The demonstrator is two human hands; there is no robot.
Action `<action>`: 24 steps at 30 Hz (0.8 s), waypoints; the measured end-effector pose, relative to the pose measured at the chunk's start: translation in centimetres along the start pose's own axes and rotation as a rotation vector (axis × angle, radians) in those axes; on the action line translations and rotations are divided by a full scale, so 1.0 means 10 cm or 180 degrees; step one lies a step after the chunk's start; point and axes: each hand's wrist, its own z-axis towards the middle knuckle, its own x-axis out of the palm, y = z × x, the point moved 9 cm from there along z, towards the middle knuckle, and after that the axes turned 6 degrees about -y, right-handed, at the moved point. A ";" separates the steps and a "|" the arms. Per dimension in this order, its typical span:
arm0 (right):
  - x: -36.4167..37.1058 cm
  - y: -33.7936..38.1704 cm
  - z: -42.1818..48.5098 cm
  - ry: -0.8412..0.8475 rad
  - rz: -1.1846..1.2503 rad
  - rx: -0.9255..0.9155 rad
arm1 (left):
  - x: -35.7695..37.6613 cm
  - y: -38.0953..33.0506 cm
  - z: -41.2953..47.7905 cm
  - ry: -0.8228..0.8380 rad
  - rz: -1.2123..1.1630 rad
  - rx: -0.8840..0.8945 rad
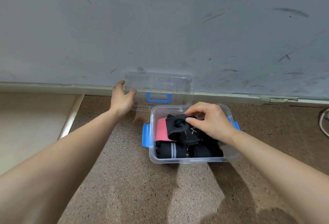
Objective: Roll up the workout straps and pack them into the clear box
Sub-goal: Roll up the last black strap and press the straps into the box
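1. Clear box [187, 160]: it stands open on the speckled brown floor [124, 179], near the grey wall [160, 27]. A blue latch [146, 135] hangs on its left side.

2. Lid [160, 83]: it is off the box and leans upright against the wall, just behind the box. Its blue handle [158, 97] faces you.

3. Contents: a pink strap [161, 130] lies in the left half of the box. Two rolled black straps [170, 150] lie side by side along the near wall, the left one bearing a grey stripe.

4. Right hand [210, 122]: your thumb and fingers are curled and pinch a black strap [178, 125], which sits on top of the other contents, inside the box rim.

5. Left hand [122, 99]: your arm is stretched out to the lid's left edge. The fingers are spread, with the thumb over the lid's front face. You cannot tell whether the fingers grip the lid or only touch it.

6. Surroundings: a pale baseboard [53, 86] runs along the foot of the wall. A white cable [323, 122] lies on the floor at the far right.
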 end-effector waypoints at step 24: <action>0.47 -0.57 -0.39 0.0924 0.1029 0.1898 | 0.22 -0.24 -1.07 0.0888 0.1027 0.1001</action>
